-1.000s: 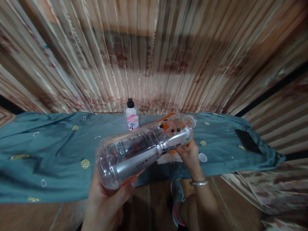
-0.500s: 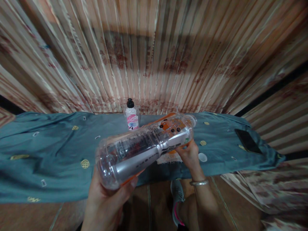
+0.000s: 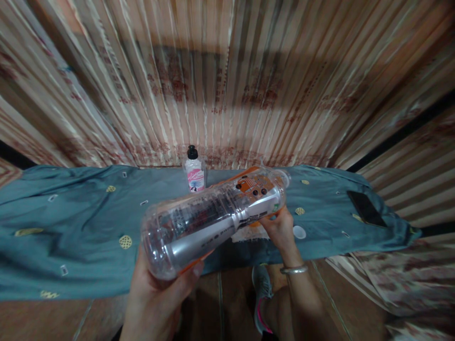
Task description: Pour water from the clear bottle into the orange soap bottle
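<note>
A large clear plastic bottle [image 3: 213,215] with an orange and silver label lies almost level in front of me, its open neck pointing away to the right. My left hand [image 3: 156,296] grips its base from below. My right hand [image 3: 280,227], with a silver bangle on the wrist, holds it under the neck end. A white cap [image 3: 299,232] lies on the cloth just right of my right hand.
A teal cloth [image 3: 71,232] with small gold motifs covers the table. A small pink-labelled bottle [image 3: 194,171] with a black cap stands at the back. A dark phone [image 3: 366,208] lies at the right. A striped curtain hangs behind. My shoe [image 3: 262,289] shows below.
</note>
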Demonstrator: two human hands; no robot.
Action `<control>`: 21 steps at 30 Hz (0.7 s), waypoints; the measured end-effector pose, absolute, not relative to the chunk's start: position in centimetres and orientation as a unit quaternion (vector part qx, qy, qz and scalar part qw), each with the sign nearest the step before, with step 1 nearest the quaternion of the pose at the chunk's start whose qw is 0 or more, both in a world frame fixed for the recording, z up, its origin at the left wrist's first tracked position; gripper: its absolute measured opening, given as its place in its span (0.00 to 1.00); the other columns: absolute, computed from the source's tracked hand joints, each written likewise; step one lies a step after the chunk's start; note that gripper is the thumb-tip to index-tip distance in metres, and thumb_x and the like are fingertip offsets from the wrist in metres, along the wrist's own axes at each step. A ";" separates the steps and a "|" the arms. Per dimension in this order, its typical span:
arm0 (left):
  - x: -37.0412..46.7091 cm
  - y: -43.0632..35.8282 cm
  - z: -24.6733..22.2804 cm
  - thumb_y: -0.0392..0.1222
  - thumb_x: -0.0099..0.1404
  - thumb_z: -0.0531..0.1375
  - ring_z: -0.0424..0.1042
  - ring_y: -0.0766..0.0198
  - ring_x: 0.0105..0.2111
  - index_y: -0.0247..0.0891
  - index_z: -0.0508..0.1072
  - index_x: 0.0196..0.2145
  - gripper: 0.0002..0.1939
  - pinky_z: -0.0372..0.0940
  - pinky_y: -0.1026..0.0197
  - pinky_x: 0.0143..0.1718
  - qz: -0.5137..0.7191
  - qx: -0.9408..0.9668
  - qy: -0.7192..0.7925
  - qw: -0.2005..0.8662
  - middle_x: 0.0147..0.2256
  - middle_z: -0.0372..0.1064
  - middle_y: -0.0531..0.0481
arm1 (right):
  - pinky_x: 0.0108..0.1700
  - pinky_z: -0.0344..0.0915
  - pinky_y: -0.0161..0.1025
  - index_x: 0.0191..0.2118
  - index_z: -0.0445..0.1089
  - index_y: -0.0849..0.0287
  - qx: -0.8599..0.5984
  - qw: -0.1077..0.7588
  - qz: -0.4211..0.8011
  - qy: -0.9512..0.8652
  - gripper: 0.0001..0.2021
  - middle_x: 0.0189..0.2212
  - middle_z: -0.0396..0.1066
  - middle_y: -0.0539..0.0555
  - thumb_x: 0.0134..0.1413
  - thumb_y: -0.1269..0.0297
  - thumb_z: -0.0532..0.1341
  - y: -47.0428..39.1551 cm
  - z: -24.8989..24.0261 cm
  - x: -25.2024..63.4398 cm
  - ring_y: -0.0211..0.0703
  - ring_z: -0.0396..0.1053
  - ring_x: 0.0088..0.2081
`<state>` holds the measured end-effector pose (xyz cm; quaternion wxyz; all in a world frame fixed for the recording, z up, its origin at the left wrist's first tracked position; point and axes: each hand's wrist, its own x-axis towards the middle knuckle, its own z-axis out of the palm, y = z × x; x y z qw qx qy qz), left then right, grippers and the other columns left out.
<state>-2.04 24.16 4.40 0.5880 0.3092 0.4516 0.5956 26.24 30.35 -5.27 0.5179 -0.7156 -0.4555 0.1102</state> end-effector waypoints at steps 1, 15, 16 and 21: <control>-2.0 24.1 4.5 0.40 0.48 0.86 0.83 0.40 0.59 0.45 0.77 0.63 0.46 0.78 0.47 0.61 0.594 0.308 0.454 0.588 0.58 0.84 0.42 | 0.45 0.81 0.53 0.44 0.75 0.52 -0.716 0.518 0.109 -0.455 0.31 0.39 0.87 0.59 0.39 0.36 0.76 30.4 -5.2 26.2 0.62 0.85 0.40; -2.0 24.2 4.4 0.40 0.45 0.86 0.83 0.40 0.58 0.44 0.81 0.57 0.42 0.78 0.45 0.62 0.600 0.304 0.455 0.583 0.54 0.85 0.43 | 0.45 0.82 0.52 0.44 0.76 0.52 -0.709 0.518 0.106 -0.466 0.30 0.39 0.88 0.58 0.41 0.37 0.76 30.3 -5.3 26.3 0.62 0.85 0.41; -2.0 24.2 4.4 0.40 0.45 0.86 0.83 0.39 0.58 0.44 0.81 0.57 0.41 0.78 0.44 0.62 0.600 0.301 0.456 0.584 0.53 0.85 0.43 | 0.44 0.81 0.52 0.44 0.76 0.52 -0.710 0.518 0.104 -0.466 0.30 0.39 0.87 0.58 0.41 0.37 0.76 30.3 -5.3 26.3 0.62 0.85 0.41; -2.1 24.1 4.6 0.41 0.46 0.86 0.83 0.39 0.57 0.41 0.82 0.52 0.36 0.79 0.45 0.60 0.589 0.314 0.461 0.584 0.53 0.85 0.41 | 0.45 0.81 0.52 0.43 0.76 0.52 -0.711 0.520 0.111 -0.461 0.30 0.39 0.87 0.59 0.41 0.37 0.76 30.4 -5.2 26.2 0.62 0.85 0.41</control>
